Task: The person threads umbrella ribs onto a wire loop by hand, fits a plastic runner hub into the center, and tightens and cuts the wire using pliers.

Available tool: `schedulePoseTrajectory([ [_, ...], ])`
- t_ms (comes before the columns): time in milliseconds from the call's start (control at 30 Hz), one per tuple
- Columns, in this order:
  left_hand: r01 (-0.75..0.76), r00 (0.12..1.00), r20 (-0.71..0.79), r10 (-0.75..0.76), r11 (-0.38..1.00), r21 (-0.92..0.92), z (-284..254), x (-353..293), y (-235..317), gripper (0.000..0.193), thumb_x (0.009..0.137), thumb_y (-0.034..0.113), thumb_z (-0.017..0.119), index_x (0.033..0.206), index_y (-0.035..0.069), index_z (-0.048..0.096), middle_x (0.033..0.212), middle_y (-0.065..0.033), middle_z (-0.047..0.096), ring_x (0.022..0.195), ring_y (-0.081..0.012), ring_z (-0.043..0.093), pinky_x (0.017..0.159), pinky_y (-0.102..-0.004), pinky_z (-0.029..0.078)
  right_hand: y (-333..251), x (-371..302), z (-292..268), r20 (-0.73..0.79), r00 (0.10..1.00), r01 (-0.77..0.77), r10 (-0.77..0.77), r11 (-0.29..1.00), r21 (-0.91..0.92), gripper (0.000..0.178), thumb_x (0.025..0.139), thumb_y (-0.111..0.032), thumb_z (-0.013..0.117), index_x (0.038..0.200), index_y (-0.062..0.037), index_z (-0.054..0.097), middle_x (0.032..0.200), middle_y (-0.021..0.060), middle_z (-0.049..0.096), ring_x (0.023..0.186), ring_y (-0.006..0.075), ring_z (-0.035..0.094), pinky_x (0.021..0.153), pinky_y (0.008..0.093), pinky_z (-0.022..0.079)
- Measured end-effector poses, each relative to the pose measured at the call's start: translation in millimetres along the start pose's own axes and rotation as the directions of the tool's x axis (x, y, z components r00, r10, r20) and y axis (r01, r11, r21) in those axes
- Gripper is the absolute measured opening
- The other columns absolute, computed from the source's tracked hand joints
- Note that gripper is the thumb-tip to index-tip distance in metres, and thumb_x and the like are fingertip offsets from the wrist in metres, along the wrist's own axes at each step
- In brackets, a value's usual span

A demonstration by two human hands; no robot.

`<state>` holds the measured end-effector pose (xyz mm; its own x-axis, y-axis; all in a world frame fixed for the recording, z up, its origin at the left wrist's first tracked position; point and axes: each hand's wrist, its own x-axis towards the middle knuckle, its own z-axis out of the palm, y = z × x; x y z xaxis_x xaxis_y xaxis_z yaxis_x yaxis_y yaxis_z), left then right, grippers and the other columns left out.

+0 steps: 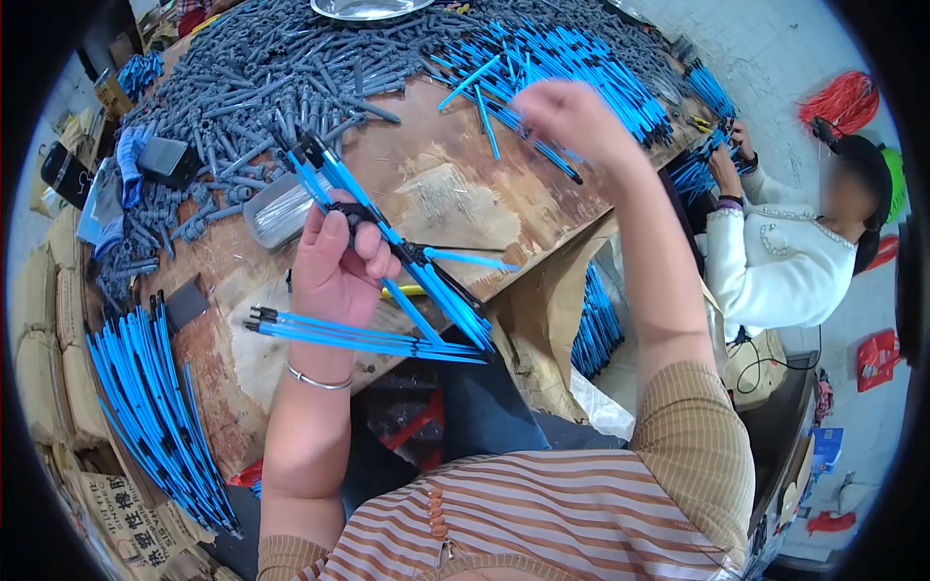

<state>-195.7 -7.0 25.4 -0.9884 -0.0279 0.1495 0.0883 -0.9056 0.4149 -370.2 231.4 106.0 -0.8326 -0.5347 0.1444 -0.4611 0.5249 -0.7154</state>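
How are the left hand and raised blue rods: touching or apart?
Touching: the head view shows the left hand gripping the raised blue rods between thumb and fingers.

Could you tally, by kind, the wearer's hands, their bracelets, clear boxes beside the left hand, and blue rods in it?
Hands: 2 (left hand, right hand)
Bracelet: 1
Clear box: 1
Blue rods: overlap too much to count
Total, rods excluded: 4

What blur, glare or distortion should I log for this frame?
Head view: right hand smeared; left hand and the blue rods it holds fairly sharp; metal dish shiny at the top edge; fisheye bending toward black corners.
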Motion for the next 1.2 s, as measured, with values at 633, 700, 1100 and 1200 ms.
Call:
schedulePoseTrajectory([
  [633,0.097,0.990,0.089,-0.108,0.988,0.120,7,-1,-17,0.018,0.086,0.006,0.053,0.104,0.002,0.054,0.080,-0.0150,0.063,0.071,-0.0274,0.063,0.058,-0.0356,0.051,105,100,-87,-0.670,0.742,-0.519,-0.006,0.628,-0.580,0.033,0.084,-0.035,0.055,0.107,-0.0117,0.055,0.102,0.0232,0.060,0.094,0.0369,0.059,0.079,0.0461,0.046],
  [700,0.144,0.975,0.161,-0.155,0.987,0.076,0,2,-14,0.018,0.086,0.006,0.053,0.104,0.002,0.056,0.082,-0.0150,0.064,0.071,-0.0264,0.064,0.058,-0.0351,0.052,56,80,-83,-0.643,0.757,-0.447,-0.115,0.627,-0.638,0.030,0.084,-0.033,0.055,0.105,-0.0114,0.056,0.099,0.0214,0.062,0.092,0.0370,0.059,0.077,0.0460,0.047],
  [1100,0.135,0.985,-0.123,-0.122,0.985,0.106,-14,9,-6,0.013,0.087,0.007,0.055,0.098,0.006,0.060,0.084,-0.0138,0.065,0.072,-0.0230,0.065,0.059,-0.0336,0.054,-103,24,-8,0.234,0.965,0.247,-0.117,0.118,-0.962,0.025,0.081,-0.020,0.056,0.103,-0.0107,0.062,0.082,0.0145,0.065,0.077,0.0340,0.062,0.068,0.0418,0.050],
  [1200,0.170,0.984,-0.068,-0.166,0.984,0.059,-17,12,-1,0.012,0.087,0.008,0.055,0.098,0.006,0.060,0.084,-0.0139,0.065,0.072,-0.0232,0.065,0.061,-0.0344,0.054,-132,12,-40,0.095,0.928,0.251,-0.361,0.413,-0.875,0.021,0.081,-0.017,0.057,0.096,-0.0031,0.062,0.077,0.0157,0.063,0.071,0.0294,0.062,0.064,0.0367,0.049],
])
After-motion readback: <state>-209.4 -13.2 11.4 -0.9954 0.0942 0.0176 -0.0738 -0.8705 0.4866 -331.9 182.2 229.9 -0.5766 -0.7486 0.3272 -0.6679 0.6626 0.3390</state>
